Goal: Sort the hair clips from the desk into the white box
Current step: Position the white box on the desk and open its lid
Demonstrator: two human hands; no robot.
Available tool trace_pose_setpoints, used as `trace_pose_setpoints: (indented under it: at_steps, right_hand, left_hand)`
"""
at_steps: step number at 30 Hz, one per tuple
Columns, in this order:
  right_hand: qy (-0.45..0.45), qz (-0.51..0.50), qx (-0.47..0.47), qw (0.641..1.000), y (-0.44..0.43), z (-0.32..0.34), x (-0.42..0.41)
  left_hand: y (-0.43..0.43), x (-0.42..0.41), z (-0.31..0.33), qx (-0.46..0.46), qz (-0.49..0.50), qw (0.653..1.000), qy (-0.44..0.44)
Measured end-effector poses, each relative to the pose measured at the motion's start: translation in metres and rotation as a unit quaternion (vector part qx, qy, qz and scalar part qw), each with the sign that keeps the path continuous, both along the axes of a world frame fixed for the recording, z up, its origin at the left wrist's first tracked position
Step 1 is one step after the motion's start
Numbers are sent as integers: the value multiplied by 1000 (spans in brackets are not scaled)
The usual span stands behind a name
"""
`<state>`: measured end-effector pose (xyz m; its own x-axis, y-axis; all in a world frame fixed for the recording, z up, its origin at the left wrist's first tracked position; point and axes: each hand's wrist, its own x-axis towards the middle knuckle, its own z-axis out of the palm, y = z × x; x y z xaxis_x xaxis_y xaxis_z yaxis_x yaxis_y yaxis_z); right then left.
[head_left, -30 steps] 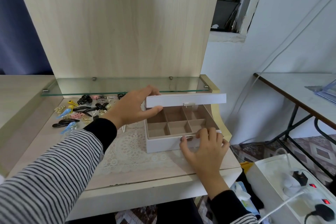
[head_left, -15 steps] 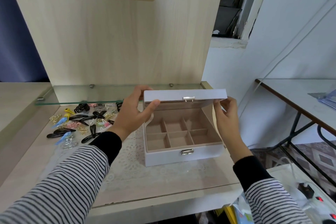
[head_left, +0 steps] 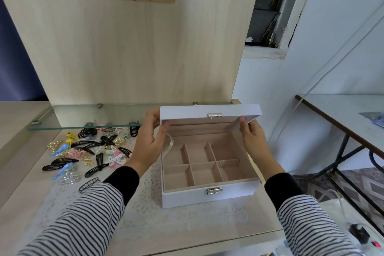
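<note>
Head view shows the white box [head_left: 209, 196] at centre frame on the desk [head_left: 31, 203], its six compartments bare, its lid [head_left: 209, 111] half raised. Left hand [head_left: 148, 143] and right hand [head_left: 254, 139] pinch the lid's front corners. Hair clips [head_left: 87, 151] lie heaped at left, under a glass shelf [head_left: 83, 114].

Both forearms forward; left grip [head_left: 148, 147] pinches lid [head_left: 207, 110], thumb under; right grip [head_left: 252, 141] likewise

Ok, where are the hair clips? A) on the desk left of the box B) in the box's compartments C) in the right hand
A: the hair clips lie heaped on the desk left of the white box, whose compartments hold none.
</note>
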<state>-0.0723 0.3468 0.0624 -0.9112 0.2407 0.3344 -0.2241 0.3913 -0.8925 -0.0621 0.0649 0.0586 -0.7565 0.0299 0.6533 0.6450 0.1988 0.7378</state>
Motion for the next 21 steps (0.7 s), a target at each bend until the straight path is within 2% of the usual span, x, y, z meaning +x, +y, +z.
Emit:
trace_pose_setpoints:
  at_steps: [6, 9, 13, 17, 21]
  right_hand:
    - [6, 24, -24, 999, -7, 0, -16]
    - [15, 22, -40, 999, -10, -1, -18]
    - [9, 15, -55, 998, -11, -1, -19]
    - [11, 23, -60, 998, -9, -3, -20]
    - [3, 21, -60, 998, -10, -1, -19]
  left_hand:
    - [-4, -4, -33, 18, 11, 998, -64]
    - [1, -5, -41, 29, 48, 995, -80]
    - [12, -7, -40, 119, 97, 979, -137]
    - [12, -9, -47, 131, 56, 959, -244]
    - [11, -12, -49, 98, 37, 961, -256]
